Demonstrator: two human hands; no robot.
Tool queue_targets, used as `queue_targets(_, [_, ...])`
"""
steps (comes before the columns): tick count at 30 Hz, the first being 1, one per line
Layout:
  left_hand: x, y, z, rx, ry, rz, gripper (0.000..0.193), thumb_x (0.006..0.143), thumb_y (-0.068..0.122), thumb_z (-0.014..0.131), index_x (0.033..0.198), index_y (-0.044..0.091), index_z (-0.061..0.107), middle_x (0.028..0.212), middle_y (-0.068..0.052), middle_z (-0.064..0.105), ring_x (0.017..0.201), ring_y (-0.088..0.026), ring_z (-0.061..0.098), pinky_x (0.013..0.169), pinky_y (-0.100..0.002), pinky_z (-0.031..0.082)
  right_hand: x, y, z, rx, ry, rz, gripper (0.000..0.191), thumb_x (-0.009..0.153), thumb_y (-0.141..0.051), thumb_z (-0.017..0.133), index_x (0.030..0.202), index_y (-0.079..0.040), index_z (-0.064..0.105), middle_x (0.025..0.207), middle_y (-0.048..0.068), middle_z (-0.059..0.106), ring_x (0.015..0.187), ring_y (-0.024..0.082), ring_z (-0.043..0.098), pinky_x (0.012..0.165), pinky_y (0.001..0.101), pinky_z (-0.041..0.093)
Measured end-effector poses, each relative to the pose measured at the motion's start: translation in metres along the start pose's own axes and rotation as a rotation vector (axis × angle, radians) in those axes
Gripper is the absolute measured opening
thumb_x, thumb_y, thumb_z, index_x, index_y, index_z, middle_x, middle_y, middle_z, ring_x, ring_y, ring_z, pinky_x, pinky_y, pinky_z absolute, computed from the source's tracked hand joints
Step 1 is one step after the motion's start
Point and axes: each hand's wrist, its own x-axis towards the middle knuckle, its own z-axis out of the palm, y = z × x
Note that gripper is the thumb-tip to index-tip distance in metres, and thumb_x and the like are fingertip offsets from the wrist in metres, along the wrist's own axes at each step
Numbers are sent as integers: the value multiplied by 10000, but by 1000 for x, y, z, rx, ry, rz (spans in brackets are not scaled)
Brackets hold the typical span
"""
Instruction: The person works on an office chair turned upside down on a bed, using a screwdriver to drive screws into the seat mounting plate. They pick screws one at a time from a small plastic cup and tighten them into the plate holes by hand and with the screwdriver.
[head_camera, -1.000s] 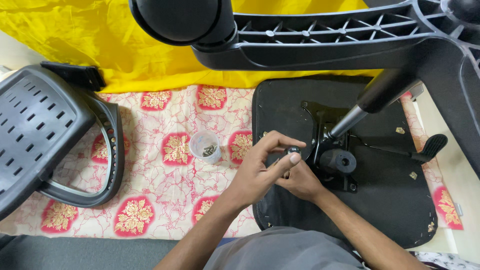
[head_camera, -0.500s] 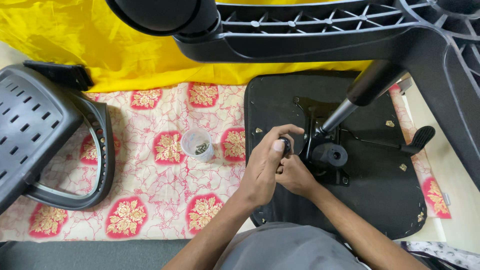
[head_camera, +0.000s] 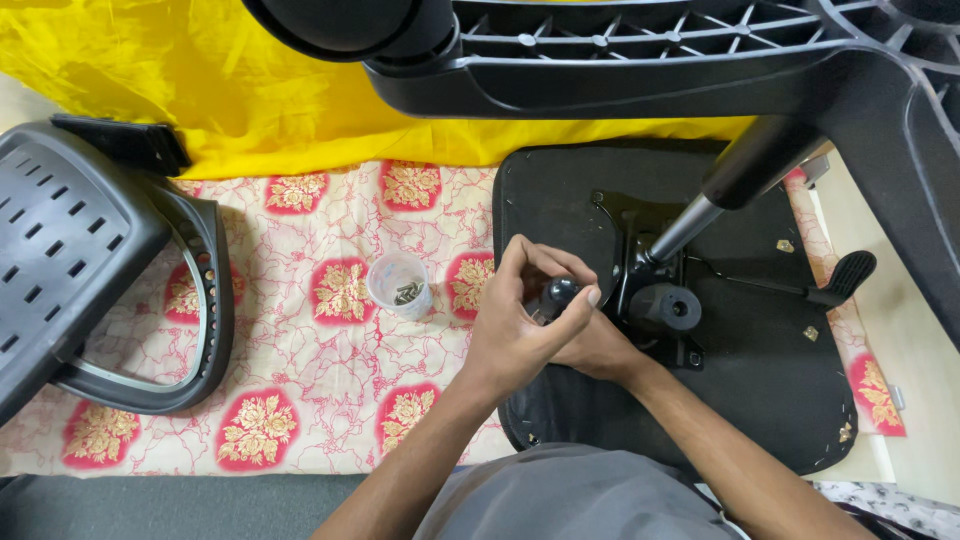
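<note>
An upturned black office chair seat (head_camera: 770, 400) lies on a patterned cloth, its metal mechanism plate (head_camera: 655, 290) and gas cylinder (head_camera: 700, 210) pointing up towards the wheeled base (head_camera: 700, 50). My left hand (head_camera: 525, 320) is closed round the black handle of a tool (head_camera: 555, 295) held upright at the plate's left edge. My right hand (head_camera: 600, 350) lies under the left one, against the seat beside the tool; its fingers are mostly hidden.
A small clear cup with screws (head_camera: 400, 285) stands on the red-and-cream cloth (head_camera: 300, 400) left of the seat. A black chair backrest with armrest loop (head_camera: 90, 260) lies at the far left. Yellow fabric (head_camera: 250, 90) covers the back. A lever (head_camera: 840, 275) sticks out right.
The view has shifted slightly. My left hand has turned a little on the tool handle; both hands stay at the same spot on the mechanism plate.
</note>
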Motion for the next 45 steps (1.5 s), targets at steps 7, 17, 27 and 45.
queue_targets(7, [-11, -6, -3, 178, 2, -156, 326, 971, 232, 727, 1096, 61, 479, 859, -15, 563, 822, -68, 556, 759, -243, 496, 6, 3, -4, -11, -62, 230, 839, 835, -253, 825, 1523, -142, 358, 1039, 19, 693, 934, 101, 694, 827, 282, 588])
queue_targets(17, [-23, -15, -19, 56, 56, -77, 370, 1084, 255, 533, 1373, 27, 502, 1237, -82, 475, 1129, -100, 549, 985, -250, 471, 8, 23, -11, 95, -182, 360, 230, 798, -110, 802, 1007, -15, 800, 831, 10, 754, 717, 68, 630, 647, 238, 514])
queue_targets(27, [-16, -24, -7, -25, 257, -230, 379, 991, 183, 697, 1139, 53, 373, 967, -93, 639, 875, -114, 672, 786, -286, 568, 5, 20, -3, -81, -65, 252, 215, 782, -93, 837, 973, -7, 786, 857, 24, 748, 718, 74, 660, 664, 263, 555])
queue_targets(45, [-14, -36, -55, -136, 471, -397, 394, 1055, 430, 451, 1188, 64, 513, 890, -36, 645, 829, -112, 671, 808, -309, 594, -11, -30, 6, -257, 16, 108, 207, 835, -20, 709, 1007, -59, 818, 1003, 47, 771, 911, 139, 765, 815, 295, 608])
